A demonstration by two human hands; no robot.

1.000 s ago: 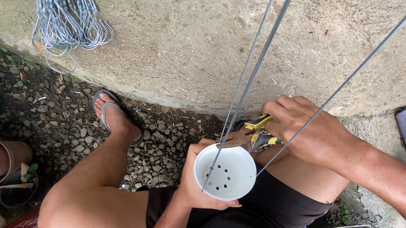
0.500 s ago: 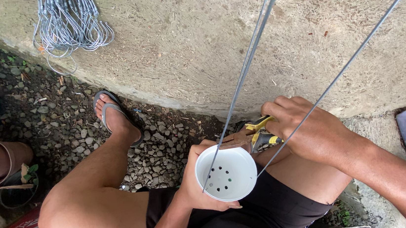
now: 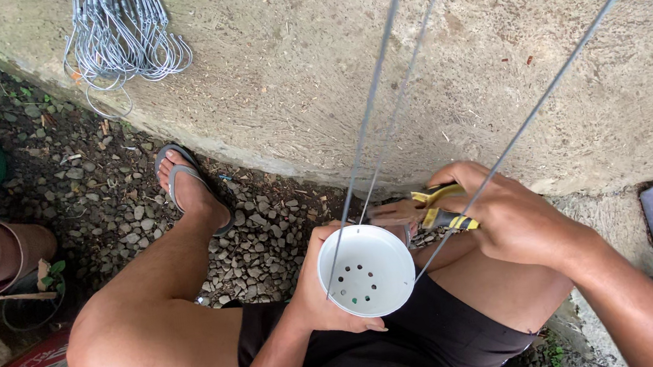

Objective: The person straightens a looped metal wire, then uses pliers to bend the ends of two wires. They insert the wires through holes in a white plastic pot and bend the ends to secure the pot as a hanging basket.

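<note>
The left hand [image 3: 325, 291] cups the small white plastic pot with drain holes in its bottom [image 3: 367, 270] from its left side, fingers curled around the wall, above the person's lap. The right hand [image 3: 509, 214] is closed on yellow-and-black handled pliers [image 3: 437, 209], just beyond the pot's far rim, pointing left. Three thin grey metal wires [image 3: 382, 98] rise from the rim toward the camera, so the right hand is nearer to the wire ends.

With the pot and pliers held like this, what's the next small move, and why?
Probably bring the pliers to the white pot's rim by the far wire. The right hand holds them just beside it; the left hand steadies the pot.
</note>
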